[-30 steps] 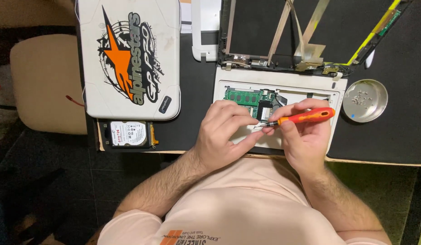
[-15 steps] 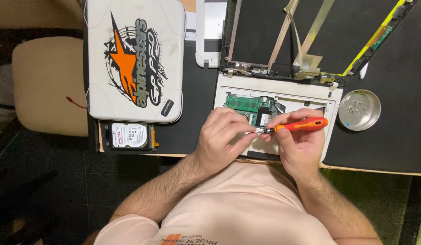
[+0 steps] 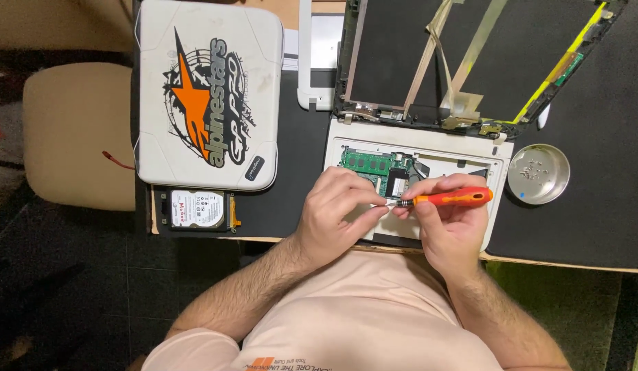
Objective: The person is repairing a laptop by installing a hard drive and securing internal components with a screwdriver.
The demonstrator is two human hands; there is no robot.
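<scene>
A small white laptop base (image 3: 470, 148) lies opened on the black table, its green circuit board (image 3: 365, 163) exposed. My right hand (image 3: 448, 223) grips an orange-handled screwdriver (image 3: 451, 199), held level with its tip pointing left. My left hand (image 3: 338, 209) pinches the metal tip of the screwdriver just above the laptop base. What sits between those fingertips is too small to make out. The stripped screen panel (image 3: 484, 55) with loose ribbon cables stands behind the base.
A round metal dish (image 3: 554, 180) holding several small screws sits right of the laptop. A white padded case (image 3: 209, 89) with an orange and black graphic lies at left, a bare hard drive (image 3: 197, 209) in front of it. A beige chair seat (image 3: 78, 130) stands beside the table.
Both hands have stayed together at the screwdriver tip. The screwdriver has turned from slightly tilted to level. The view has shifted a little.
</scene>
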